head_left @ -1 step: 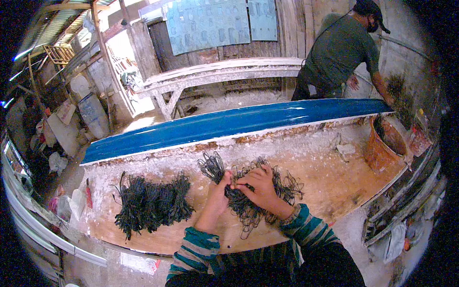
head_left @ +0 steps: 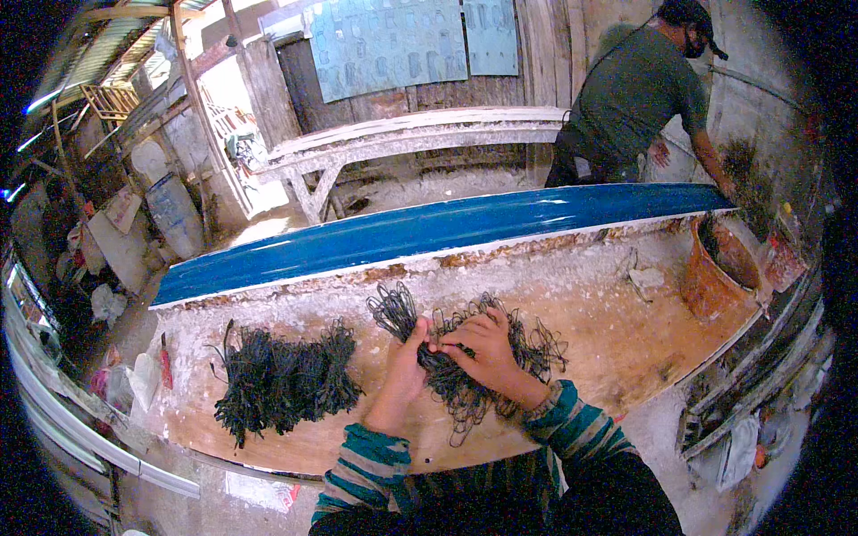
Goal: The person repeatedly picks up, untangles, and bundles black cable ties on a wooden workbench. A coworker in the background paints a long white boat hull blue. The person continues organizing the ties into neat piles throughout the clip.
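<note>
My left hand (head_left: pixel 408 362) is closed around a bundle of dark looped strands (head_left: pixel 393 308), whose loops fan out above the thumb. Whether the strands are wire or cord I cannot tell. My right hand (head_left: pixel 487 348) has its thumb and fingers pinched together beside the left thumb, at a thin loop standing up between the hands. Beneath and right of the right hand lies a loose heap of the same dark loops (head_left: pixel 469 415). To the left, several tied dark bundles (head_left: pixel 286 375) lie side by side in a row on the wooden tabletop (head_left: pixel 389 447).
A long blue panel (head_left: pixel 447 223) with white edges spans the table's far side. An orange bucket (head_left: pixel 710 277) stands at the right end. Behind the panel, a person (head_left: pixel 635 89) bends to the right. A whitish bench (head_left: pixel 411 134) runs along the back wall.
</note>
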The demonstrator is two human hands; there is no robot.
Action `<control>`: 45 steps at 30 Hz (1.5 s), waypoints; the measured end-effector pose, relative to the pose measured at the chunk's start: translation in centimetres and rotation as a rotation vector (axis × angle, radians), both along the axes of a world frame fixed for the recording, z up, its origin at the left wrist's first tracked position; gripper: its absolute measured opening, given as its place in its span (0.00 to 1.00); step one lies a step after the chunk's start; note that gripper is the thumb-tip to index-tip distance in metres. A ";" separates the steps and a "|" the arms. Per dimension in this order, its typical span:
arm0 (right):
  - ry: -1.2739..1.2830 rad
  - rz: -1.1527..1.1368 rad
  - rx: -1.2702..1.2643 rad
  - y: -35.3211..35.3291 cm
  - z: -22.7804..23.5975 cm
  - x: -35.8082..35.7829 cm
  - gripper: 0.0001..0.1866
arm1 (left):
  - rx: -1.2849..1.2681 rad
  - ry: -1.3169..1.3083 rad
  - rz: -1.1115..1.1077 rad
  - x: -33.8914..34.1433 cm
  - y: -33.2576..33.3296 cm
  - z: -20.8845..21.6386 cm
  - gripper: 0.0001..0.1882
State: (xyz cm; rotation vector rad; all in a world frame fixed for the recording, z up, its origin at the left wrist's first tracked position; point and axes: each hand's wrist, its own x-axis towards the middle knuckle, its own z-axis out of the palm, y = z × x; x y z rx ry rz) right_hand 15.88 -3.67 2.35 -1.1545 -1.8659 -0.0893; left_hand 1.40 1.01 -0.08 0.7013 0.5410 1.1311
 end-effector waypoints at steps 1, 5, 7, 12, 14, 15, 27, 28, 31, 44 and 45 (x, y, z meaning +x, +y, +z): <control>0.009 0.020 -0.007 -0.1 0.2 -0.1 0.06 | -0.020 -0.033 0.014 -0.3 0.3 -0.4 0.10; 0.007 -0.022 -0.050 0.4 -0.9 0.3 0.08 | -0.058 -0.081 0.101 -0.7 0.4 1.6 0.10; 0.015 -0.059 -0.099 0.8 -0.5 0.5 0.08 | 0.001 -0.069 0.162 -1.6 1.6 1.4 0.10; -0.150 -0.191 -0.185 1.2 -1.8 0.8 0.08 | 0.018 -0.174 0.224 -3.0 2.3 2.0 0.10; -0.240 -0.209 -0.218 1.1 -2.5 0.8 0.08 | 0.016 -0.183 0.219 -3.1 2.4 1.9 0.10; -0.251 -0.199 -0.258 1.1 -2.4 0.9 0.08 | 0.013 -0.192 0.210 -3.2 2.6 1.7 0.10; -0.353 -0.121 -0.309 1.0 -2.4 1.1 0.10 | 0.028 -0.194 0.147 -2.9 1.8 2.2 0.11; -0.358 -0.127 -0.331 1.1 -2.2 1.2 0.10 | 0.023 -0.192 0.141 -2.8 2.0 1.9 0.10; -0.362 -0.139 -0.390 0.9 -1.3 0.9 0.09 | 0.025 -0.206 0.121 -2.9 2.5 0.8 0.10; -0.345 -0.144 -0.342 1.1 -2.4 1.4 0.06 | -0.032 -0.186 0.140 -2.0 2.2 1.2 0.10; -0.346 -0.150 -0.326 0.9 -2.3 1.4 0.06 | -0.031 -0.181 0.121 -2.0 2.4 0.6 0.10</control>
